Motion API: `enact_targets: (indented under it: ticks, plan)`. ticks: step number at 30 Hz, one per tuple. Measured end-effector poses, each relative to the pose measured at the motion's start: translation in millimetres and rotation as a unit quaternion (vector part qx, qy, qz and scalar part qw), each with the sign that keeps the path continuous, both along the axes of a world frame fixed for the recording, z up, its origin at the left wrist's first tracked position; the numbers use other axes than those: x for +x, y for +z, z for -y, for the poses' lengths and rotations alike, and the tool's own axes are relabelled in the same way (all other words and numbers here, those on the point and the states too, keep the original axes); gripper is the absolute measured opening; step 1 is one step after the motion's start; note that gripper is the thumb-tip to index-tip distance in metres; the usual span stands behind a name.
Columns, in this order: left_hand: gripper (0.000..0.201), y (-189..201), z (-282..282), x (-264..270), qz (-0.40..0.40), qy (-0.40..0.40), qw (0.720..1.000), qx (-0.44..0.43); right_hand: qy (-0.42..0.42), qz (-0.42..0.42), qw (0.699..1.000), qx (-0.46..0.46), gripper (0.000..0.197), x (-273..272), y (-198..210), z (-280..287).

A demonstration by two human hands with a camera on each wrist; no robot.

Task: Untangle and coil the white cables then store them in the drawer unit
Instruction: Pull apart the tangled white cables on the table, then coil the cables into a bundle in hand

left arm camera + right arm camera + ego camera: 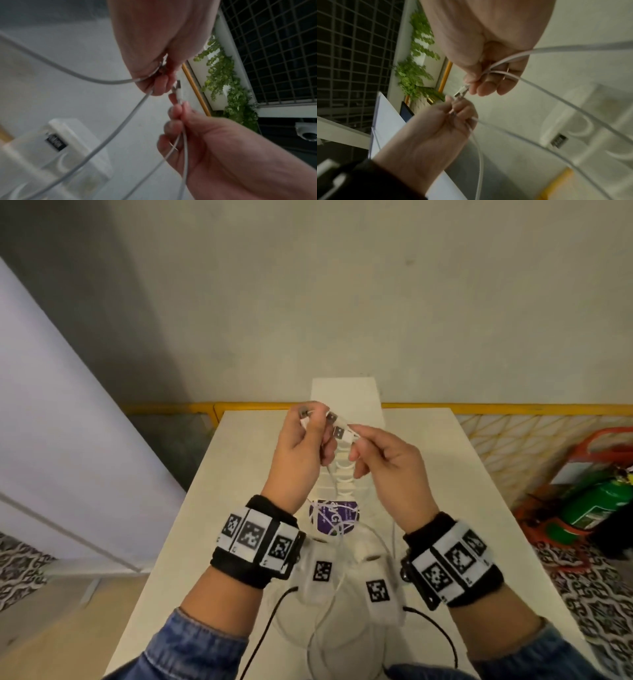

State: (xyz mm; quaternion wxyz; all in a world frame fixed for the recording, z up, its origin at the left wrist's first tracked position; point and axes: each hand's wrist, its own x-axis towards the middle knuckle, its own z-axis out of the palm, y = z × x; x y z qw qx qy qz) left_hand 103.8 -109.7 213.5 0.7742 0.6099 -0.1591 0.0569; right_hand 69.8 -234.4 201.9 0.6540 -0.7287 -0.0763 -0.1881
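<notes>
Both hands are raised over the white table (486,508), close together. My left hand (313,419) pinches one white cable just behind its USB plug (331,416). My right hand (356,436) pinches a second white cable behind its plug (340,433), and the two plugs almost touch. Tangled cable loops (337,537) hang from both hands down to the table. In the left wrist view the right hand (178,108) holds its plug (178,88) upright; the right wrist view shows the left hand (458,106). The white drawer unit (346,395) stands behind the hands.
A purple label (334,518) lies under the loops in front of the drawer unit. Black cords (267,621) run from my wrist bands near the table's front. A yellow rail (260,406) lines the far edge. A green extinguisher (596,505) stands on the floor right.
</notes>
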Motion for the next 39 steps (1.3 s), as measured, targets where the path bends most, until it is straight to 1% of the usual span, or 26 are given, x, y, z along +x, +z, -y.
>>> enact_targets:
  ticks: [2,4,6,8,10,12,14,16,18,19,21,22,24,27,29,30,31,33,34,36,38,39]
  plan:
    - [0.019,-10,4,-6,-0.045,0.002,0.999,0.006,-0.004,-0.036,0.999,0.023,0.017,-3,-14,-8]
    - [0.026,-17,8,-14,-0.061,-0.019,0.998,0.009,-0.007,-0.058,0.997,0.048,0.013,-7,-21,-12]
    - [0.022,-24,9,-16,-0.054,-0.049,0.997,0.023,-0.011,-0.070,0.995,0.064,0.015,-9,-25,-11]
    - [0.015,-29,9,-15,-0.040,-0.049,0.997,0.052,-0.011,-0.081,0.994,0.068,0.017,-9,-27,-9]
    - [0.011,-31,9,-16,-0.025,-0.048,0.996,0.077,-0.023,-0.098,0.993,0.056,0.019,-9,-29,-8]
    - [0.007,-28,12,-20,-0.017,-0.064,0.995,0.074,-0.039,-0.119,0.991,0.040,0.023,-6,-32,-6]
    - [0.008,-22,16,-23,-0.014,-0.079,0.995,0.053,-0.009,-0.126,0.992,0.031,0.036,-3,-35,-4]
    - [0.018,-19,17,-22,0.000,-0.071,0.997,0.032,0.074,-0.134,0.988,0.005,0.048,-3,-43,-2]
    - [0.023,-16,14,-15,-0.003,-0.056,0.998,-0.003,0.140,-0.141,0.980,-0.021,0.043,-8,-53,-5]
    - [0.023,-15,11,-12,-0.004,-0.047,0.999,-0.019,0.155,-0.145,0.977,-0.030,0.036,-10,-60,-6]
    - [0.023,-12,1,-6,-0.001,-0.031,0.999,-0.042,0.158,-0.155,0.974,-0.052,0.014,-14,-72,-9]
    - [0.024,-11,-4,-3,-0.003,-0.026,0.998,-0.055,0.151,-0.157,0.974,-0.065,0.010,-15,-77,-8]
    - [0.027,-11,-15,1,-0.025,-0.026,0.995,-0.093,0.138,-0.157,0.975,-0.072,0.015,-16,-81,-5]
    - [0.027,-13,-23,3,-0.058,-0.060,0.985,-0.150,0.148,-0.162,0.976,-0.012,0.015,-13,-80,-4]
    - [0.025,-13,-20,-2,-0.072,-0.095,0.978,-0.172,0.175,-0.151,0.973,0.022,0.035,-9,-75,-8]
    - [0.025,-14,-16,-5,-0.079,-0.113,0.975,-0.173,0.190,-0.150,0.970,0.016,0.043,-8,-73,-12]
    - [0.026,-14,-12,-8,-0.084,-0.129,0.973,-0.171,0.206,-0.152,0.967,-0.005,0.044,-7,-69,-15]
    - [0.026,-14,-6,-12,-0.090,-0.148,0.970,-0.169,0.231,-0.160,0.958,-0.064,0.023,-9,-64,-21]
    - [0.026,-14,-7,-12,-0.092,-0.146,0.969,-0.175,0.240,-0.161,0.954,-0.074,0.018,-11,-63,-23]
    - [0.028,-13,-15,-8,-0.092,-0.115,0.969,-0.196,0.229,-0.171,0.957,-0.051,0.019,-14,-66,-17]
    - [0.029,-15,-31,-1,-0.084,-0.053,0.974,-0.204,0.206,-0.167,0.964,-0.021,0.016,-15,-70,-3]
    - [0.027,-20,-38,2,-0.084,-0.010,0.980,-0.180,0.193,-0.161,0.967,-0.031,0.016,-14,-71,4]
